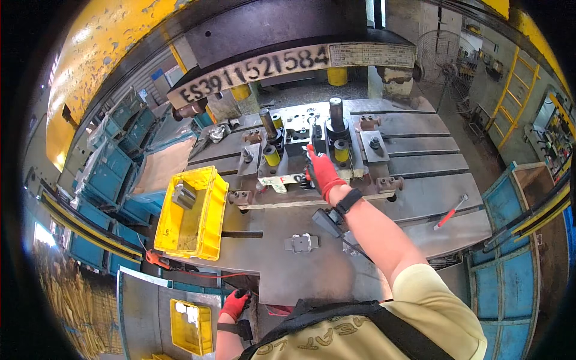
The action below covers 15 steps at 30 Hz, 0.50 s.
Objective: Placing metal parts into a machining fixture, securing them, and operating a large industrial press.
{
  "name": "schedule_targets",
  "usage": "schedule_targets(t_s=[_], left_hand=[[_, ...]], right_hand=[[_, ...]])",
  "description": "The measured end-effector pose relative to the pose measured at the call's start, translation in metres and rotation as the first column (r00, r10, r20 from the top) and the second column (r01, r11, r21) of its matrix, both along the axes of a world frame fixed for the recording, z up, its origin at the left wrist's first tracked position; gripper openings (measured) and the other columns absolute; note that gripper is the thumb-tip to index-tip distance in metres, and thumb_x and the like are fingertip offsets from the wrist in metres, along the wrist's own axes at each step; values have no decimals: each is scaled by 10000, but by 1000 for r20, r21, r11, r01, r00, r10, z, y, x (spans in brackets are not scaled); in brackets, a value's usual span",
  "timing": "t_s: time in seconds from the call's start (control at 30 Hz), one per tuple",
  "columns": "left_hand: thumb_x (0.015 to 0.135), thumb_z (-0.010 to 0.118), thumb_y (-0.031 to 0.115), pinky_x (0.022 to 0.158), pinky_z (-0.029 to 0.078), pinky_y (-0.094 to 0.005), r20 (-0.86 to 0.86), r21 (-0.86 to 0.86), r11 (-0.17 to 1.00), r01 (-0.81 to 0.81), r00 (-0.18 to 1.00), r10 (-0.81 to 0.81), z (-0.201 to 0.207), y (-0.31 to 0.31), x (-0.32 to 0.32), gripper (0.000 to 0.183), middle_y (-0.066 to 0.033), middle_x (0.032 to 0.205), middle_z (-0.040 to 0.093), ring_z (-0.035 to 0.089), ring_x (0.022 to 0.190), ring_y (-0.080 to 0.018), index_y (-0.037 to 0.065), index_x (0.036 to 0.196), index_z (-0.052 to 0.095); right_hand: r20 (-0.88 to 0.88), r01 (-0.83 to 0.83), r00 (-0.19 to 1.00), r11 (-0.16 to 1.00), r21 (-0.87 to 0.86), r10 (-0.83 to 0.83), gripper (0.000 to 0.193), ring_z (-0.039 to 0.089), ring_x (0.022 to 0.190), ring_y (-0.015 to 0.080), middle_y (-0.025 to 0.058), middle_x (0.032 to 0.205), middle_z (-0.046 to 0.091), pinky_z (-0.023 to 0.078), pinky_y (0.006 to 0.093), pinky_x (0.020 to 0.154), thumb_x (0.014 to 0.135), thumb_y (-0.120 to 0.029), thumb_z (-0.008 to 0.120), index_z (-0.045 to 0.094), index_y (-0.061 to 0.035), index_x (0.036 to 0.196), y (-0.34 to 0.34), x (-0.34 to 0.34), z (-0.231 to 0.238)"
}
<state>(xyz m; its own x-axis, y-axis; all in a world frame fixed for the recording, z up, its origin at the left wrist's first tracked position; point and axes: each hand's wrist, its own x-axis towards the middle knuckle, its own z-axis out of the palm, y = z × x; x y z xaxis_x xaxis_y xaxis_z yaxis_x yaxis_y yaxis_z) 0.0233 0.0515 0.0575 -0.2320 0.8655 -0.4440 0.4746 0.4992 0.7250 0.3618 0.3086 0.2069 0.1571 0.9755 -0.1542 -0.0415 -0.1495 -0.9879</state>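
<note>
My right hand (pixel 324 173), in a red glove with a black wristband, reaches to the front of a metal die (pixel 282 179) on the press bed. Its fingers are closed around something I cannot make out. A slim pale rod (pixel 311 125) stands just beyond the fingertips, over the die's middle. Two dark guide posts (pixel 336 114) and short yellow cylinders (pixel 272 156) rise around it. Low at the front, my left hand (pixel 233 305), also red-gloved, is curled beside the bed's edge. Dark patches show at its fingers, and whatever it holds is hidden.
A yellow bin (pixel 219 207) with metal parts stands left on the bed. A small metal part (pixel 302 242) and a red-handled tool (pixel 447 217) lie nearer. Another yellow bin (pixel 204 336) sits lower left. The upper press plate (pixel 258 71) hangs over the back. A blue cart (pixel 504 264) stands right.
</note>
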Motion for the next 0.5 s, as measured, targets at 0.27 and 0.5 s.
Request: schedule_targets(t_s=[0.27, 0.5], left_hand=[[656, 536, 238, 689, 387, -285, -38, -70, 990, 124, 991, -127, 15, -4, 9, 298, -115, 851, 531, 499, 803, -232, 59, 892, 499], [669, 525, 254, 706, 376, -293, -151, -40, 971, 237, 959, -240, 11, -12, 15, 292, -123, 866, 524, 480, 847, -241, 59, 885, 501]], right_hand=[[91, -115, 989, 993, 19, 113, 544, 502, 449, 201, 133, 515, 502, 384, 292, 460, 718, -484, 366, 477, 48, 741, 8, 11, -5], [-194, -178, 958, 969, 172, 210, 393, 421, 356, 115, 22, 430, 427, 309, 229, 340, 720, -411, 451, 483, -28, 638, -42, 24, 34]])
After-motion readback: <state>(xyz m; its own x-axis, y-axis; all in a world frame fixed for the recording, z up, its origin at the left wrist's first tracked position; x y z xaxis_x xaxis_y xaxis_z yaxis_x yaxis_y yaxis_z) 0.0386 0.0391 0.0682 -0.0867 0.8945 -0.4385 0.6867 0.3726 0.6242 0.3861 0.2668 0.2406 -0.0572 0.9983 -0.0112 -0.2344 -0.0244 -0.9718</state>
